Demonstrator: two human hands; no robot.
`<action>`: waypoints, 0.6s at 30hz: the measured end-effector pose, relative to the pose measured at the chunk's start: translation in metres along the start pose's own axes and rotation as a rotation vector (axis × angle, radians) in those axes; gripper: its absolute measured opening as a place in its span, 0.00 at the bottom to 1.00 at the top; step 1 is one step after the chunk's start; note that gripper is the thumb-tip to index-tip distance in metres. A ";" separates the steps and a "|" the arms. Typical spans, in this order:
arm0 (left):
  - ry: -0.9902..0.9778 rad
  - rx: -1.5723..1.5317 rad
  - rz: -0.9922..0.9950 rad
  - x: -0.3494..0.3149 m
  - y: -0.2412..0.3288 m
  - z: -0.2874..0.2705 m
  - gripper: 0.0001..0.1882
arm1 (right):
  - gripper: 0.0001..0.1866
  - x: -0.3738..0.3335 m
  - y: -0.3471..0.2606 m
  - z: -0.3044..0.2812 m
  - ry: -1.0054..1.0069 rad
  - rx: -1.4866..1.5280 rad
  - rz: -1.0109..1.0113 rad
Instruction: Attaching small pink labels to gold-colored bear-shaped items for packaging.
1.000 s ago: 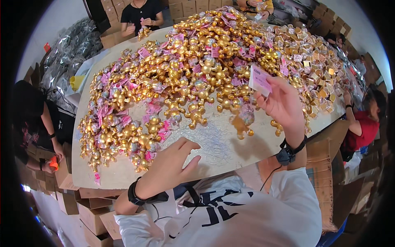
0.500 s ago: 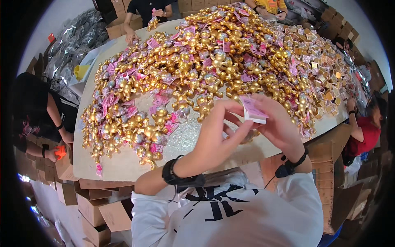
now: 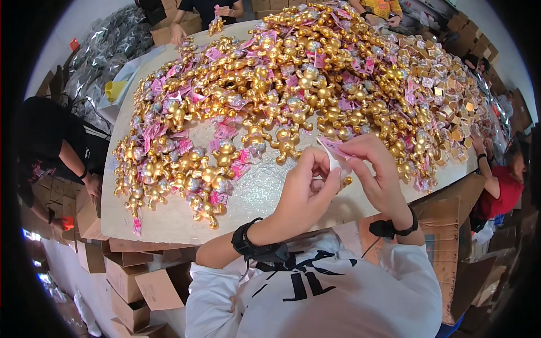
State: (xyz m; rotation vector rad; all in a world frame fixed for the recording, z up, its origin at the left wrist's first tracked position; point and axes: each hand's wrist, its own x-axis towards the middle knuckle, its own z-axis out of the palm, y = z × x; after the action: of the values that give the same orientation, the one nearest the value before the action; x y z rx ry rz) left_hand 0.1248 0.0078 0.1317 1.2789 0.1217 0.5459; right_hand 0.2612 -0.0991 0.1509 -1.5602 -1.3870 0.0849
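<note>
Above the near edge of the table, my left hand (image 3: 307, 188) is closed around a small white piece (image 3: 339, 164), which looks like a stack of paper cards. A pink printed card (image 3: 335, 147) slants up from its top. My right hand (image 3: 378, 177) pinches the right edge of this card between thumb and fingertips. Part of a golden bear-shaped figure (image 3: 346, 181) shows just under my hands; whether it is attached to the card is hidden. Beyond them lies a large heap of golden figures (image 3: 286, 144), many with pink cards and clear wrapping.
The pale table (image 3: 160, 225) has small gold-and-clear pieces (image 3: 451, 101) piled at right. Open cardboard boxes (image 3: 160, 290) stand below its left edge, and a large carton (image 3: 442, 242) at lower right. Other people work around it, one in a red top (image 3: 503, 188) at right.
My right fingers have shifted to the card's edge, and the pink card has tilted up from the white piece. At left, a person's hand with an orange object has moved lower.
</note>
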 end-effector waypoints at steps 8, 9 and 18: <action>0.026 -0.028 -0.035 -0.001 -0.002 -0.009 0.04 | 0.09 0.000 0.007 0.008 0.117 0.232 0.170; 0.022 -0.024 -0.031 -0.001 -0.002 -0.010 0.04 | 0.09 0.001 0.007 0.008 0.125 0.237 0.170; -0.004 -0.077 0.002 0.000 -0.004 -0.012 0.05 | 0.07 0.001 0.006 -0.002 0.006 -0.080 -0.120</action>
State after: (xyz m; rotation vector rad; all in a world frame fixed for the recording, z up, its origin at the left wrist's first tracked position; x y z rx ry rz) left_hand 0.1211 0.0174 0.1239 1.2049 0.0956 0.5446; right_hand 0.2668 -0.0986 0.1487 -1.5372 -1.4920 -0.0483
